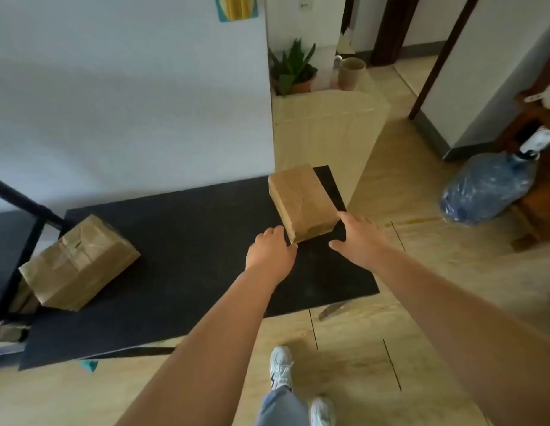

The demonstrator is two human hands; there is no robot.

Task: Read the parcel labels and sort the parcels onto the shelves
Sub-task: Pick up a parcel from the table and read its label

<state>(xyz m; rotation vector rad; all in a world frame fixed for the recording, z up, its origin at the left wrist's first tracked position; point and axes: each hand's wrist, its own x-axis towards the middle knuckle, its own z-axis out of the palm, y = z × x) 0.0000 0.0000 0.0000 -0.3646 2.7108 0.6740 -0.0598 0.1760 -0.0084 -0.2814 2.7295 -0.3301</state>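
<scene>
While both arms reach out over the black table (181, 229), the left hand (272, 253) sits at the near left corner of a small brown parcel (301, 201), fingers bent and just touching its edge. The right hand (355, 238) is at the near right corner, fingers spread wide, not closed on anything. Neither hand grips the parcel yet.

The parcel is wrapped in plain brown paper with shiny tape. Its long side runs from about five o'clock to eleven o'clock, away from the person. It lies flat at the far right corner of the table. No writing or label can be read on it.

A bigger parcel (80, 262), in crinkled brown paper, lies at the left end of the table, at nine o'clock from the hands. No words show there either.
</scene>
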